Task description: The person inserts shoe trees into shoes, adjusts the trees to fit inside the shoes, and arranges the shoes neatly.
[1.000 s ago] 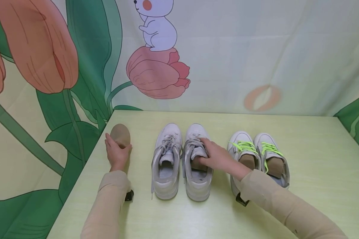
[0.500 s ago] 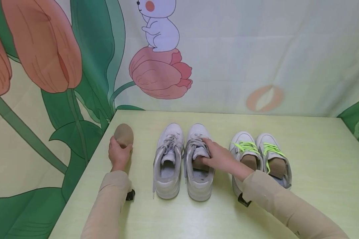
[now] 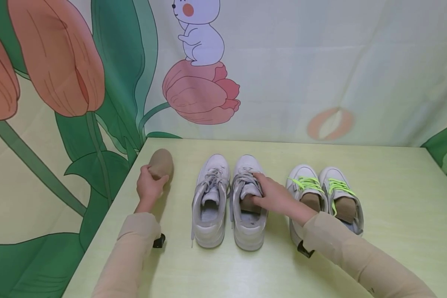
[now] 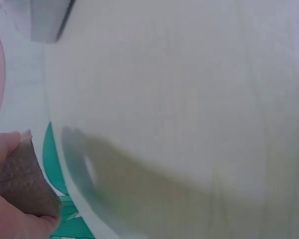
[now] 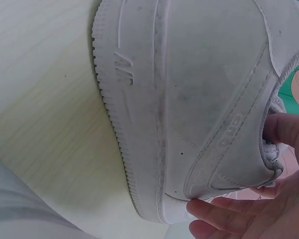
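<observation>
My left hand (image 3: 149, 186) grips a brown, round-toed shoe insert (image 3: 162, 162) at the table's left side. In the left wrist view the rough back end of the insert (image 4: 27, 186) sits between thumb and fingers. My right hand (image 3: 277, 198) holds the side of a white sneaker with grey laces (image 3: 249, 240). In the right wrist view, the thumb reaches into the opening of the sneaker (image 5: 204, 89) while other fingers lie along its outside. Another brown insert (image 3: 248, 205) shows inside that shoe, beside my thumb. Its mate, the left sneaker (image 3: 209, 236), has a bare opening.
To the right stand two white sneakers with neon green laces (image 3: 337, 185), each with a brown insert (image 3: 345, 208) inside. My right forearm crosses in front of them. A printed cloth (image 3: 283, 82) hangs behind the pale table (image 3: 395, 198).
My left hand has moved the insert a little to the right and away from me, and its toe now points further right. The right hand has stayed on its sneaker.
</observation>
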Tool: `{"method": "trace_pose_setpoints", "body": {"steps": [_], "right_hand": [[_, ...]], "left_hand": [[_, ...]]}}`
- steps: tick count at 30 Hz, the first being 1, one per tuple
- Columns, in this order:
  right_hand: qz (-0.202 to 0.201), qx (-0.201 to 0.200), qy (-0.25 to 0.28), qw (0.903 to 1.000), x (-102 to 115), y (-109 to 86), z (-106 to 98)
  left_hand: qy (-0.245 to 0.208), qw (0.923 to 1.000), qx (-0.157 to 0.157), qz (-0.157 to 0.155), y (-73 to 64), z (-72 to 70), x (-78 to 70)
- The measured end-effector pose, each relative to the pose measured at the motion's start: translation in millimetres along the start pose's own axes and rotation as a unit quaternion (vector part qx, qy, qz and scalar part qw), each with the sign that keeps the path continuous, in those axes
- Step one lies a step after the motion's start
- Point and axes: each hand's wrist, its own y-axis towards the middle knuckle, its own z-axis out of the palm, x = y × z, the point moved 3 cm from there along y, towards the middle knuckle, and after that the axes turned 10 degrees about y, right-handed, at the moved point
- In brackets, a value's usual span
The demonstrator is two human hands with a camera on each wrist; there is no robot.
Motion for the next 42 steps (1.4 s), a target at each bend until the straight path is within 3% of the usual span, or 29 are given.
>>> {"method": "trace_pose_setpoints", "body": {"steps": [10, 22, 36, 42], "right_hand": [[0.005, 0.007, 0.004, 1.0000, 1, -0.6, -1], [0.008, 0.011, 0.004, 0.9999, 2, -0.4, -2], [0.000, 0.011, 0.003, 0.9999, 2, -0.2, -2], [-0.001, 0.012, 0.001, 0.9999, 2, -0.4, -2]], "left_hand": [[0.036, 0.9988, 0.027, 0.021, -5.8, -9.0, -14.0], [0.058, 0.9964, 0.034, 0.051, -17.5, -19.8, -30.6], [0.091, 0.9910, 0.009, 0.098, -37.1, -28.2, -52.6], [0.104, 0.9887, 0.013, 0.107, -46.2, -31.9, -61.6]]}}
